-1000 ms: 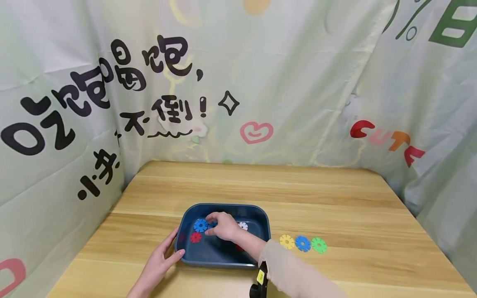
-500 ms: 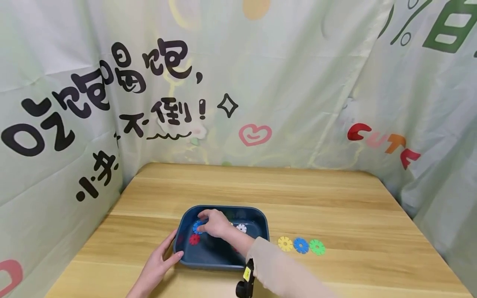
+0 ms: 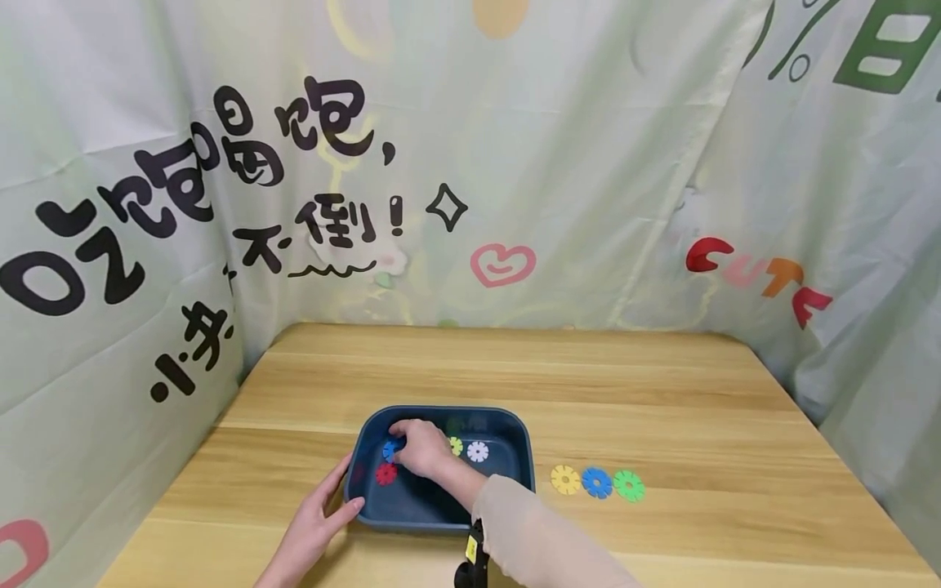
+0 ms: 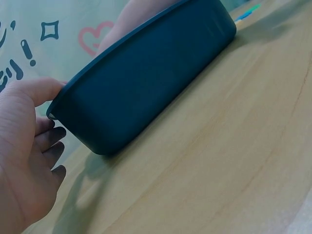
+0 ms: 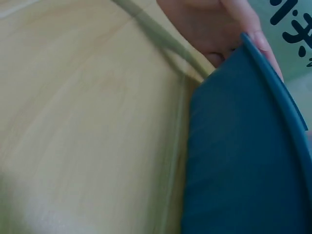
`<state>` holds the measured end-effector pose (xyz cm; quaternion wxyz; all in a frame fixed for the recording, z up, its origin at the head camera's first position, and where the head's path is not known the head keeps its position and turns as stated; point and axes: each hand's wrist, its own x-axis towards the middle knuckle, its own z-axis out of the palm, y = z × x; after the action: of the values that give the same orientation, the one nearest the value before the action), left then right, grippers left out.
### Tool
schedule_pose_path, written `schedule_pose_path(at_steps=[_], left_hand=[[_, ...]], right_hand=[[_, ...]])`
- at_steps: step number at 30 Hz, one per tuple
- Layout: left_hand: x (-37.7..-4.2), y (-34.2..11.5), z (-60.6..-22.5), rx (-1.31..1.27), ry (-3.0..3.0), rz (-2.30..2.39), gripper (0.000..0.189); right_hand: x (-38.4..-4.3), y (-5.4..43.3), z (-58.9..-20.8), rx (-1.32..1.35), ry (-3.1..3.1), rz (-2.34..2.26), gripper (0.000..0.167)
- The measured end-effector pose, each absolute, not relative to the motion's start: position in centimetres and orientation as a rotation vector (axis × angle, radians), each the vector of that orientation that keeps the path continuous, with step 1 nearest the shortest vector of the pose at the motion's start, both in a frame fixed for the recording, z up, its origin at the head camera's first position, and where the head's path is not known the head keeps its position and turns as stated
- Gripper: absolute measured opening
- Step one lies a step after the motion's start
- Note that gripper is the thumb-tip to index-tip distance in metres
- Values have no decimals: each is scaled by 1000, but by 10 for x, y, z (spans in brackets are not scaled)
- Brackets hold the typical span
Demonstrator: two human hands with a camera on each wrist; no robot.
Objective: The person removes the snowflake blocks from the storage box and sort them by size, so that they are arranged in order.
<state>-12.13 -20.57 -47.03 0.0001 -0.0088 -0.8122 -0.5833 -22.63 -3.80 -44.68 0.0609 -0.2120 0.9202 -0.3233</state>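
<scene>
My left hand [image 3: 312, 514] holds the left front corner of a dark blue tray [image 3: 412, 523], thumb at the rim and fingers along the outer wall. Inside the tray, my right hand [image 3: 426, 449] reaches over a blue notched plastic disc [image 3: 388, 452]. Its thumb and fingers lie around the disc's right part and hide some of it; whether they pinch it is hidden. A red notched disc [image 3: 385, 474] lies just in front. To the right of the hand are a yellow-green disc [image 3: 456, 446] and a white disc [image 3: 478, 452]. Neither wrist view shows inside the tray [image 4: 146, 83].
On the wooden table [image 3: 698, 425], right of the tray, a yellow disc [image 3: 565, 480], a blue disc [image 3: 597, 483] and a green disc [image 3: 629, 485] lie in a row. A printed curtain [image 3: 573, 204] hangs behind and along both sides. A black wrist camera [image 3: 470, 563] sits under the right sleeve.
My right hand has moved a little left onto the blue disc, covering more of it, and the yellow-green disc has come into sight. The left hand stays at the tray's corner.
</scene>
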Motion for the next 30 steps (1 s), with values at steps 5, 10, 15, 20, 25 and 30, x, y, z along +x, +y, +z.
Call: schedule_pose_path(at_steps=[5, 10, 15, 20, 25, 30], left_hand=[[-122, -206, -469, 9, -2573, -1843, 65], [-123, -205, -467, 14, -2575, -1854, 65], [-123, -205, -467, 9, -2576, -1844, 65], [-123, -205, -467, 28, -2595, -1827, 66], [-123, -205, -467, 27, -2592, -1824, 66], [-122, -205, -467, 21, -2602, -1816, 66]], right_hand=[[-224, -41, -448, -701, 2859, -775, 32], [-221, -43, -446, -718, 2888, -651, 35], [-219, -43, -445, -708, 2933, -553, 34], [-218, -42, -444, -735, 2949, -554, 30], [-220, -39, -440, -756, 2870, -742, 21], [-223, -32, -436, -793, 2741, -954, 20]])
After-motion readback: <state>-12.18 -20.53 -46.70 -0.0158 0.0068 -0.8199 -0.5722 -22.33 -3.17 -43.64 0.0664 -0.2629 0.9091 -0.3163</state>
